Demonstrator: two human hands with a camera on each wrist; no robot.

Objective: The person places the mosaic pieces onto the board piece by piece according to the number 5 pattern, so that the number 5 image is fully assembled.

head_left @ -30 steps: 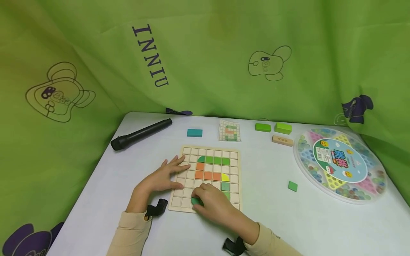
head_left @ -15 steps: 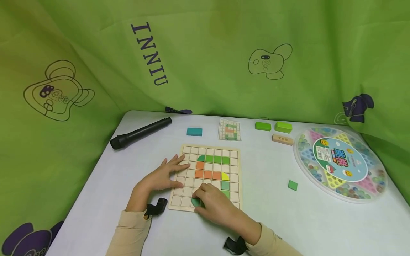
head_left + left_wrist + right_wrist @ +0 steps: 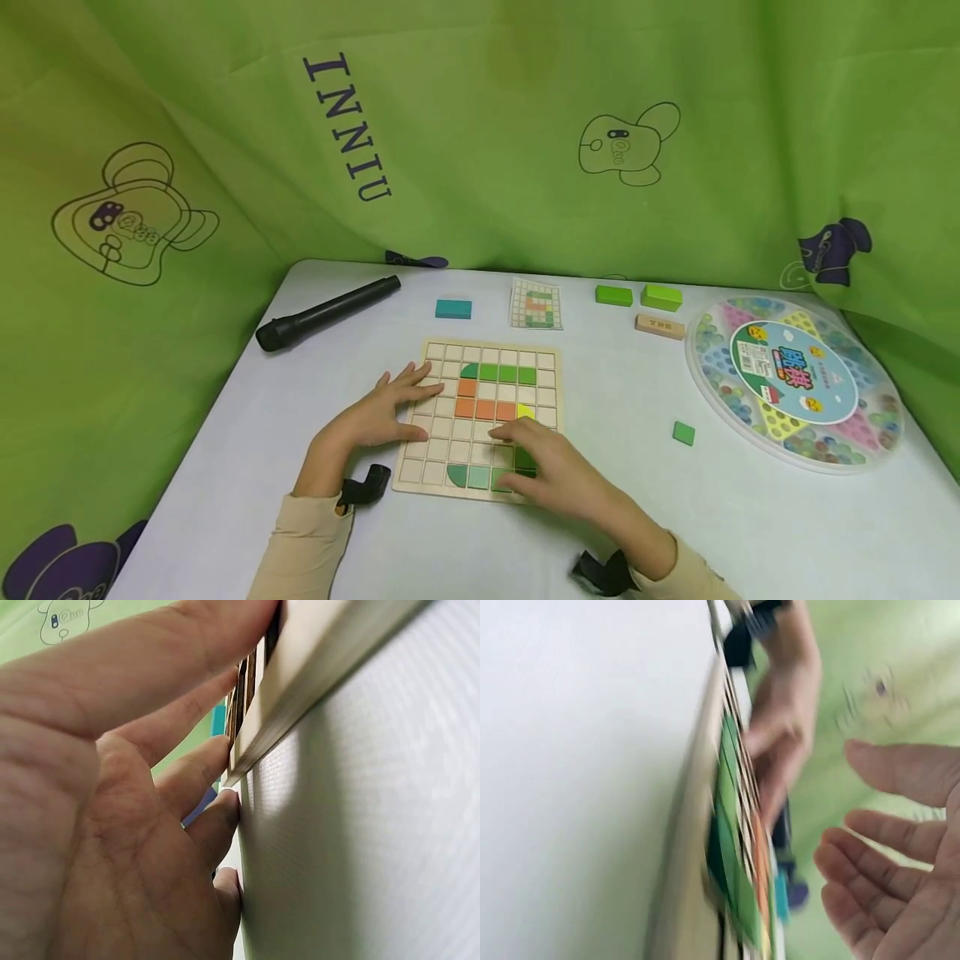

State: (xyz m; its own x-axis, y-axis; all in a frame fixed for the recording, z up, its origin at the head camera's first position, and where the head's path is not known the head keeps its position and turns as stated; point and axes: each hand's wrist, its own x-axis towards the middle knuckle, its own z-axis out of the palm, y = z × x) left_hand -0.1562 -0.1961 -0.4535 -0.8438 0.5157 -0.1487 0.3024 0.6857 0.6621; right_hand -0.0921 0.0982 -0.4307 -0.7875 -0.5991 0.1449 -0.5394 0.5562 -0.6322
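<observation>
In the head view a wooden grid board (image 3: 437, 427) lies on the table. My left hand (image 3: 375, 414) rests on its left edge, fingers spread; the left wrist view shows that thumb and fingertips along the board's side. My right hand (image 3: 566, 473) hovers over the lower right of the board, fingers loosely extended and holding nothing, as the right wrist view also shows. A dark green quarter-round tile (image 3: 457, 476) sits in the bottom row beside a pale green tile (image 3: 477, 477). Above are orange tiles (image 3: 485, 409), a yellow tile (image 3: 527, 411) and green tiles (image 3: 507, 373). My right hand partly hides the lower right tiles.
Behind the board lie a pattern card (image 3: 536, 305), a teal block (image 3: 453, 309) and a black microphone (image 3: 330, 313). Two green blocks (image 3: 613, 295), a wooden block (image 3: 660, 326), a loose green tile (image 3: 683, 432) and a round marble game box (image 3: 795, 383) are on the right.
My right hand has let go of the dark green quarter-round tile and moved right, uncovering the bottom row. My left hand has stayed at the board's edge.
</observation>
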